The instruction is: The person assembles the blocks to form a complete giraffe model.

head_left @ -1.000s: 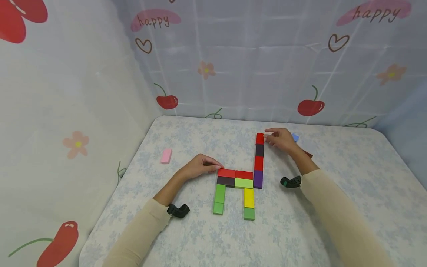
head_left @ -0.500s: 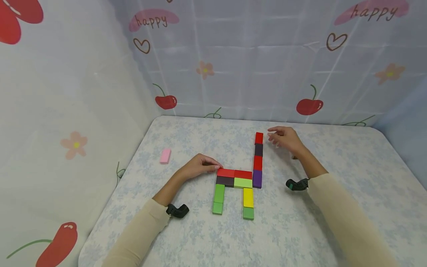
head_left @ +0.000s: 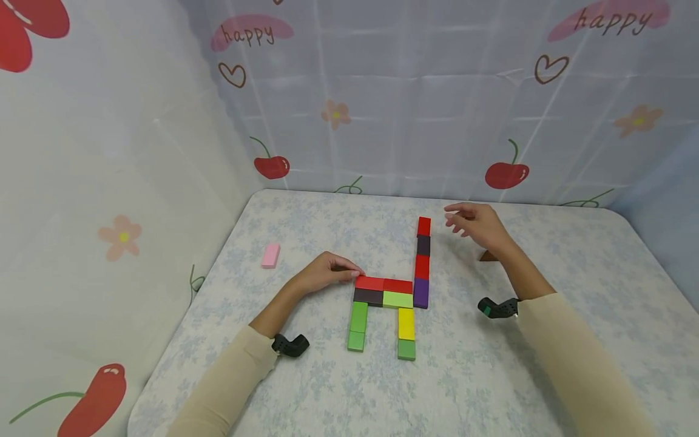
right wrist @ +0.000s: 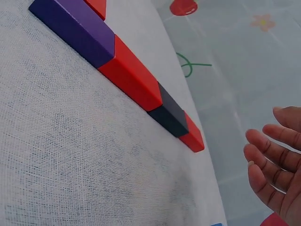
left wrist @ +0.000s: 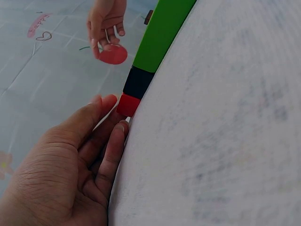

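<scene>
My left hand (head_left: 327,271) rests its fingertips at the left end of a red block (head_left: 370,283), fingers loosely bent and not wrapped round it. Beside that lies a second red block (head_left: 398,286); a dark block (head_left: 368,296) and a lime block (head_left: 397,300) adjoin them in front. Green blocks (head_left: 358,315) and a yellow block (head_left: 406,323) extend toward me as two legs. At the right, a purple block (head_left: 421,292) starts a column running back to a red end block (head_left: 423,226). Clear of that end, my right hand (head_left: 479,226) hovers with relaxed fingers, holding nothing.
A pink block (head_left: 270,255) lies apart at the left. Under the right forearm a brown block (head_left: 488,256) is partly hidden. A blue edge (right wrist: 217,224) shows at the bottom of the right wrist view. Behind the table hangs a printed curtain (head_left: 393,109).
My right hand has drawn away from the red end block, moving right and slightly up. The blue block seen beyond it earlier is now hidden in the head view. My left hand stays put.
</scene>
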The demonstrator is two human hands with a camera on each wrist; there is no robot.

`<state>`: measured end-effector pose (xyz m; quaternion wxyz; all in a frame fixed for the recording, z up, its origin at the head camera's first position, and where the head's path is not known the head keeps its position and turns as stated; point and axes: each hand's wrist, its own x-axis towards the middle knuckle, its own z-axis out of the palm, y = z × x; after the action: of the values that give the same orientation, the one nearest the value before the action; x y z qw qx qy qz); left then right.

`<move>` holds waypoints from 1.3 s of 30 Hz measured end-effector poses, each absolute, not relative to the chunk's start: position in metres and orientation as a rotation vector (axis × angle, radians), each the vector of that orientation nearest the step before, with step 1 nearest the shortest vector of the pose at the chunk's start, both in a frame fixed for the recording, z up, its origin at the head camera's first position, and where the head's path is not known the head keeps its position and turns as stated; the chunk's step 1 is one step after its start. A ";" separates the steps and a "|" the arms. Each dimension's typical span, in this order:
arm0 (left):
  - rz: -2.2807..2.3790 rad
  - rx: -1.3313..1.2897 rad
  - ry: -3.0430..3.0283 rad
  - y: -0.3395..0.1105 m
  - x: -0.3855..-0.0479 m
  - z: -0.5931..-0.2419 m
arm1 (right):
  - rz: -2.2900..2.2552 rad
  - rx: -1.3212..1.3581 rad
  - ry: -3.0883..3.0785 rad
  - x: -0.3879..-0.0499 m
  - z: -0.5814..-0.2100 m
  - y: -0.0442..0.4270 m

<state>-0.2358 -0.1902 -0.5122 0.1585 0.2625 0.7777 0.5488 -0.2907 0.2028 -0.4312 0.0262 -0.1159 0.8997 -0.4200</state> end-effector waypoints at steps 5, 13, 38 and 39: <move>1.569 0.778 2.221 -0.191 -0.236 -0.513 | -1.329 -0.340 2.805 -0.280 -0.422 0.208; 1.558 0.807 2.232 -0.192 -0.239 -0.516 | -1.372 -0.377 2.834 -0.264 -0.413 0.226; 1.548 0.787 2.239 -0.191 -0.240 -0.519 | -1.226 -0.183 2.948 -0.289 -0.442 0.288; 1.546 0.796 2.239 -0.191 -0.240 -0.519 | -1.201 -0.194 2.933 -0.292 -0.443 0.288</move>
<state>-0.2396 -0.1914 -0.5187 0.1525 0.2773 0.7806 0.5390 -0.2924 0.2885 -0.4430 -0.0167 -0.0611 0.9236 -0.3781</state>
